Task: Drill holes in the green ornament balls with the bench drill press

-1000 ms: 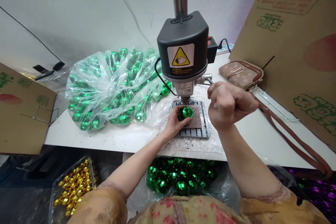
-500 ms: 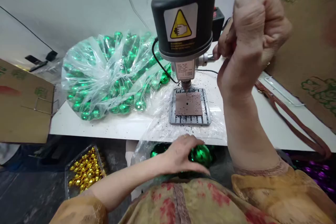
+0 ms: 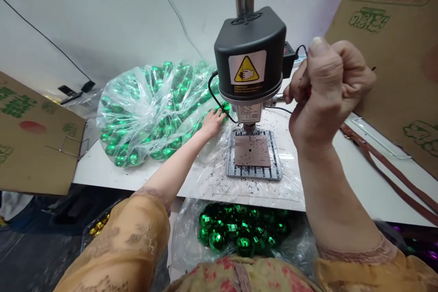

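My right hand (image 3: 328, 91) is closed around the feed handle (image 3: 278, 98) of a small black bench drill press (image 3: 251, 64), with most of the grip hidden by the fingers. My left hand (image 3: 214, 122) reaches out with fingers stretched, touching shiny green faceted balls at the mouth of a clear plastic bag (image 3: 137, 96) that is full of them. Its fingertips partly disappear among the balls. Under the drill chuck (image 3: 249, 127), a brownish square plate (image 3: 258, 157) with a small dark hole lies on the slotted metal base (image 3: 232, 172). No ball is on the plate.
Dark shavings lie around the base on plastic film. Below the table edge, in front of me, more green balls (image 3: 244, 226) sit in clear plastic. Cardboard boxes stand left (image 3: 37, 137) and right (image 3: 386, 54). A brown strap (image 3: 383, 164) lies at the right.
My left hand has moved from the green balls at my lap up and forward to the bag on the table. My right hand stays on the handle. The view has tilted up.
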Available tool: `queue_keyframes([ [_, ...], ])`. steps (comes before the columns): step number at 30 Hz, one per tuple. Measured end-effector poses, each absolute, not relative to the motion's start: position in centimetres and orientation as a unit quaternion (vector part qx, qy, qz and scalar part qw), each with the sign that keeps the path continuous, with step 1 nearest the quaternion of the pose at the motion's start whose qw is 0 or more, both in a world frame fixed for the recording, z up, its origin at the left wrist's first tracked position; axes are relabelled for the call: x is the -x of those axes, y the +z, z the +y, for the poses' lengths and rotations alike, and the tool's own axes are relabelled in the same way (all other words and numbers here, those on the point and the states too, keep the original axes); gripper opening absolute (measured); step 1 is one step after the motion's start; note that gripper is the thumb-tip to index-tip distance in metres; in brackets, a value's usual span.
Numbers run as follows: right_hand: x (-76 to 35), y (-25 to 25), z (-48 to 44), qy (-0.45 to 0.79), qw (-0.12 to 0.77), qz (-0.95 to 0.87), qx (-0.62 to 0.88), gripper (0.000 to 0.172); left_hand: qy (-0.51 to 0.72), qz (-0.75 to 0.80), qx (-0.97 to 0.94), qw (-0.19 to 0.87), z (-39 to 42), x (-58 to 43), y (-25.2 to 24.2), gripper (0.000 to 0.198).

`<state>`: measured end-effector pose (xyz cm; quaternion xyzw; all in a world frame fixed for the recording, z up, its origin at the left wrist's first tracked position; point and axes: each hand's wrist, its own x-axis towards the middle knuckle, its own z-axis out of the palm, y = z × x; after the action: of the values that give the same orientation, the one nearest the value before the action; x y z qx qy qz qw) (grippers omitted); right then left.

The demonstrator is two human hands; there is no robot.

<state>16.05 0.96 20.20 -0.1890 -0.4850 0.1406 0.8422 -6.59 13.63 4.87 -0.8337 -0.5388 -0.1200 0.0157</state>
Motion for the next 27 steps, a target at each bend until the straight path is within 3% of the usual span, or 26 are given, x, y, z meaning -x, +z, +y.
queue_keyframes([
  [3,-16.0,20.2,0.9,0.140,0.842,-0.490,0.175,0.047,-0.105,-0.537,0.837,0.017,14.9,6.4,4.7,0.033],
  [7,-16.1,20.1,0.9,0.134,0.843,-0.492,0.172,0.046,-0.272,-0.547,0.790,-0.039,12.8,6.9,4.6,0.037],
  [11,-15.9,20.3,0.8,0.133,0.841,-0.485,0.199,0.051,-0.472,-0.531,0.661,-0.242,7.7,7.1,4.3,0.044],
  [15,-15.8,20.4,0.9,0.131,0.844,-0.478,0.204,0.055,-0.496,-0.497,0.596,-0.391,3.1,5.9,3.8,0.055],
  [18,-15.8,20.3,1.1,0.136,0.847,-0.476,0.193,0.053,-0.484,-0.480,0.610,-0.404,1.3,4.7,3.5,0.057],
  [23,-15.9,20.3,1.1,0.148,0.840,-0.485,0.191,0.053,-0.475,-0.460,0.680,-0.315,0.0,3.2,2.7,0.056],
  [27,-15.9,20.4,0.8,0.152,0.843,-0.481,0.185,0.052,-0.477,-0.464,0.664,-0.341,0.3,2.6,1.6,0.054],
])
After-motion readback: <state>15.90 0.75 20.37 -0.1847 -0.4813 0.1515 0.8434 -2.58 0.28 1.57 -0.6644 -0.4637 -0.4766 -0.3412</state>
